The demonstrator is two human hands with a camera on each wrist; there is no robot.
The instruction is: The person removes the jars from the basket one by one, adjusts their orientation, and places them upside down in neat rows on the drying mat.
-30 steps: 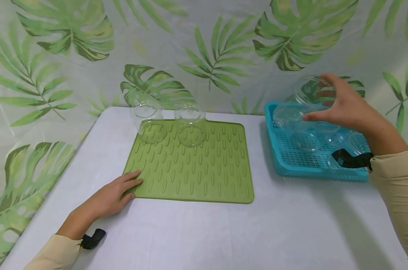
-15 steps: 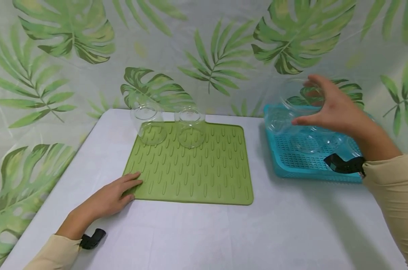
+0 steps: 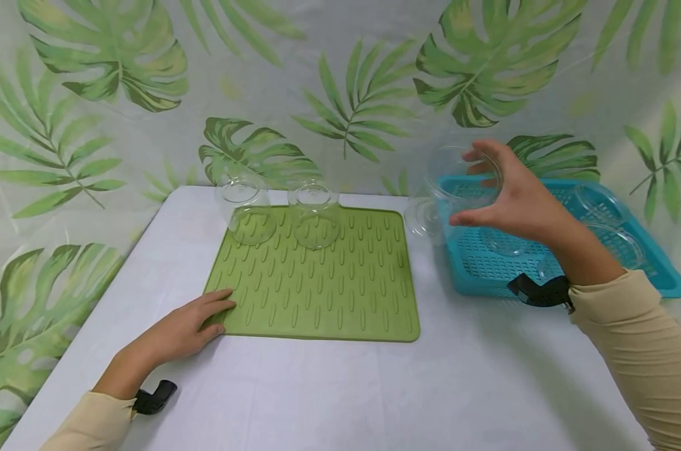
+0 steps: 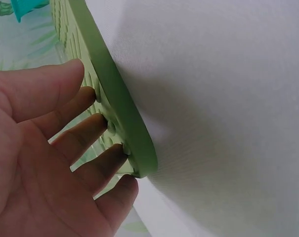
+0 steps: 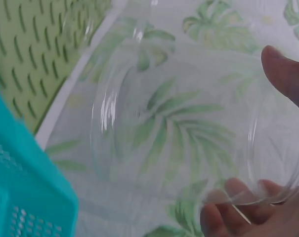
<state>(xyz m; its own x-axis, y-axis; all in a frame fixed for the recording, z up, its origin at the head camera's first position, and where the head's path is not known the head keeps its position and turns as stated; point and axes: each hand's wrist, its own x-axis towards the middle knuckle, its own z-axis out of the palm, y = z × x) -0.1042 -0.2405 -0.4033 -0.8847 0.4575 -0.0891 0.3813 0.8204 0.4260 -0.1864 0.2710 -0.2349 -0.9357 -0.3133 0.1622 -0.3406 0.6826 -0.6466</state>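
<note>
Tilted over the left side of the blue basket (image 3: pixel 464 285), a clear round container (image 3: pixel 438 200) is gripped by my right hand (image 3: pixel 512 194), thumb on one side and fingers on the other. The right wrist view shows it as a wide, see-through cylinder (image 5: pixel 179 123). My left hand (image 3: pixel 185 326) lies at the front left corner of the green ridged mat (image 3: pixel 323 294); in the left wrist view its spread fingers (image 4: pixel 85 138) touch the mat's edge (image 4: pixel 122 98). Two similar clear containers (image 3: pixel 252 219) stand side by side at the mat's back left.
Several more clear pieces (image 3: pixel 616 241) lie in the basket, right of the mat. A white cloth (image 3: pixel 312 394) covers the table. Behind it hangs a leaf-print curtain (image 3: pixel 363 94).
My right hand has carried the clear container leftward from over the basket's middle to its left edge, towards the mat. My left hand has stayed at the mat's corner.
</note>
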